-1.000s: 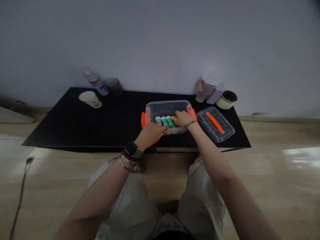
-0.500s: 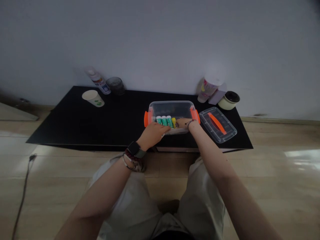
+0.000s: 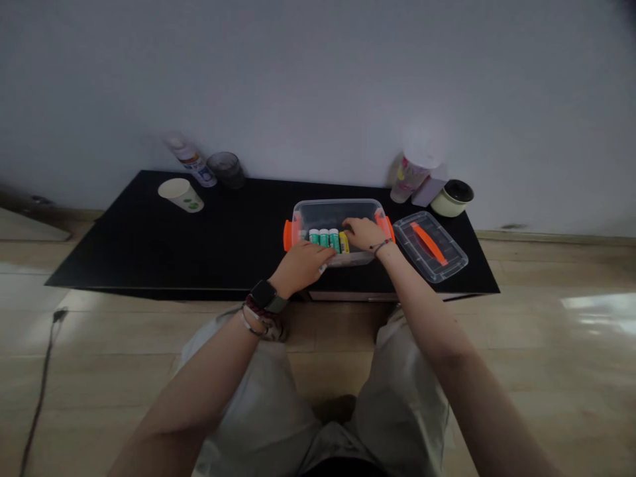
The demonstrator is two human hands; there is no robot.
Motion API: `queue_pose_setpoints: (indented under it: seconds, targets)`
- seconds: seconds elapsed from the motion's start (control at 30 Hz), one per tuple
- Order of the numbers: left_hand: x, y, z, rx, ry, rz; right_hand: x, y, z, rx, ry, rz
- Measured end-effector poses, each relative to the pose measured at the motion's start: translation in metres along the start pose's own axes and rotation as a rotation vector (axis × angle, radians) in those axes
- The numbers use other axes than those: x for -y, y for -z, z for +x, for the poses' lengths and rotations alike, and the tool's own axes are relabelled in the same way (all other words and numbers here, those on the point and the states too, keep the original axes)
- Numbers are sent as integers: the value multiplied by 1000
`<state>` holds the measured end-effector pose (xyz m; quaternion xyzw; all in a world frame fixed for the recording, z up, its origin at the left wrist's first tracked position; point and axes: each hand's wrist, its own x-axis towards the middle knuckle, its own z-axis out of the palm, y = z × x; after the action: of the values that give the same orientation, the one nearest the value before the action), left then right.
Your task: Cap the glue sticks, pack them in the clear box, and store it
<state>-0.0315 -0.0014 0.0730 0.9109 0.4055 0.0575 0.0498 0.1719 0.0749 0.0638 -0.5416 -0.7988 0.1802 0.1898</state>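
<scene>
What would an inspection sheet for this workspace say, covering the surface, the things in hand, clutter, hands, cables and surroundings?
Surface: low black table.
Job's things: clear box with orange latches, holding three green sticks and a yellow stick side by side; its lid, with an orange handle, lies on the table to its right.
Clutter: paper cup, bottle and dark glass at back left; printed cup and round pot at back right.
Hands: left hand at the box's near wall; right hand inside the box beside the yellow stick; grips unclear.
Cables: one cable on the floor, far left.
Surroundings: pale wall behind the table; wood flooring.
</scene>
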Motion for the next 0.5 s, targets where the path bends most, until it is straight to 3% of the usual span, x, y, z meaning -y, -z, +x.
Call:
queue_pose_setpoints:
  seconds: [0.1, 0.2, 0.3, 0.37, 0.5]
  targets:
    - [0, 0, 0, -44, 3, -44, -7, 20, 2, -109, -13, -16]
    - [1, 4, -1, -119, -12, -122, -32, 49, -1, -232, -59, -31]
    - [5, 8, -3, -230, 22, -176, -73, 68, -14, -334, -289, -117]
    - [11, 11, -4, -323, 112, -177, -100, 70, -27, -264, -490, -231]
    - [28, 10, -11, -446, 400, -152, -142, 63, -50, 28, -749, -399]
